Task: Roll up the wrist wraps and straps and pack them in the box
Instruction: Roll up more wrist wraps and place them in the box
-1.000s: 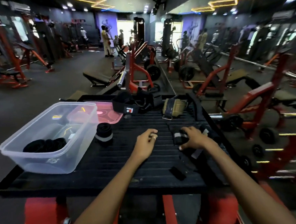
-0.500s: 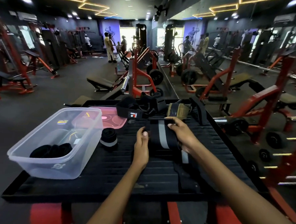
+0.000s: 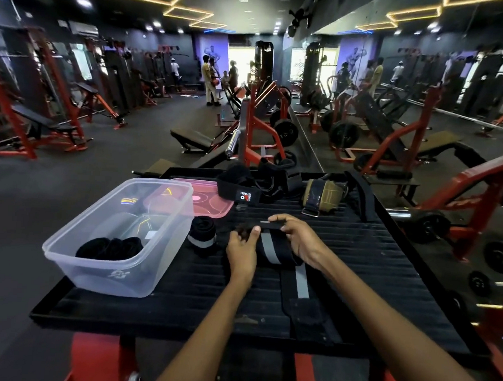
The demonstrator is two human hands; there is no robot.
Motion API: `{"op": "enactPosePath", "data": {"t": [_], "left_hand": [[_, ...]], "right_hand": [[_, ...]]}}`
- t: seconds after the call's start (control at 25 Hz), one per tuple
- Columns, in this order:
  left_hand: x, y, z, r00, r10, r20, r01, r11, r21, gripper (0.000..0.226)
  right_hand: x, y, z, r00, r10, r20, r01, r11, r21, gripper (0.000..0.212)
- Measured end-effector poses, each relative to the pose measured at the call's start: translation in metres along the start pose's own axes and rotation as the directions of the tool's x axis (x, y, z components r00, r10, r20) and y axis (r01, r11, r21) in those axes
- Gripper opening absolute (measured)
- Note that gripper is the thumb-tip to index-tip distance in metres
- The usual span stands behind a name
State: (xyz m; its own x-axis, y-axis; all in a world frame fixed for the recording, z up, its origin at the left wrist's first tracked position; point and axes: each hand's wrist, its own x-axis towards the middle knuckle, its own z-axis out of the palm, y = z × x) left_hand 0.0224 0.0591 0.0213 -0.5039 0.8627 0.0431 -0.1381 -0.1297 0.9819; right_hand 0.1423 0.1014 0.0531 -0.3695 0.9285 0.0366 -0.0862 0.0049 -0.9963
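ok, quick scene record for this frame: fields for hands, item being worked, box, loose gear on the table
left hand: pinches the far end of the wrist wrap
right hand: grips the same end
wrist wrap: black, grey stripe, mostly unrolled, tail trailing toward the table's near edge
box: clear plastic, open, black rolls inside
lid: pink, flat behind the box
finished roll: upright on the table beside the box
unrolled gear: heap at the far edge

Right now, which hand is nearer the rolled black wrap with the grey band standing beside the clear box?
Left. The left hand is just right of the rolled black wrap with the grey band, pinching the flat black grey-striped wrap. The right hand holds that wrap's far side, farther right.
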Motion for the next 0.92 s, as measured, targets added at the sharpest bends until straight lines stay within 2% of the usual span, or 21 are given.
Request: {"op": "enactPosePath", "data": {"t": [0.08,0.16,0.36,0.48,0.6,0.76,0.92], "left_hand": [[0.0,-0.001,0.0,1.0,-0.002,0.008,0.002,1.0,-0.024,0.021],[0.002,-0.003,0.002,0.999,0.023,0.035,-0.022,0.999,-0.031,0.027],[0.006,-0.01,0.0,0.984,0.16,0.079,-0.164,0.985,0.059,0.015],[0.007,-0.011,0.0,0.964,0.239,0.117,-0.254,0.956,0.146,0.028],[0.007,-0.01,0.0,0.963,0.229,0.139,-0.247,0.961,0.128,0.035],[0.009,-0.011,0.003,0.971,0.204,0.121,-0.22,0.966,0.137,0.023],[0.009,-0.009,0.003,0.951,0.28,0.13,-0.301,0.935,0.189,0.025]], "right_hand": [[-0.001,0.006,-0.005,0.999,-0.034,0.016,0.034,0.999,-0.037,0.022],[0.001,0.012,-0.011,0.994,-0.112,-0.019,0.107,0.981,-0.159,0.014],[0.008,0.015,-0.015,0.975,-0.221,0.023,0.219,0.935,-0.279,0.02],[0.011,0.017,-0.02,0.968,-0.25,0.028,0.248,0.93,-0.271,0.017],[0.013,0.019,-0.022,0.967,-0.254,0.001,0.248,0.942,-0.228,0.014],[0.012,0.015,-0.019,0.946,-0.323,0.018,0.32,0.927,-0.194,0.015],[0.012,0.015,-0.017,0.944,-0.331,0.0,0.321,0.914,-0.246,0.016]]}}
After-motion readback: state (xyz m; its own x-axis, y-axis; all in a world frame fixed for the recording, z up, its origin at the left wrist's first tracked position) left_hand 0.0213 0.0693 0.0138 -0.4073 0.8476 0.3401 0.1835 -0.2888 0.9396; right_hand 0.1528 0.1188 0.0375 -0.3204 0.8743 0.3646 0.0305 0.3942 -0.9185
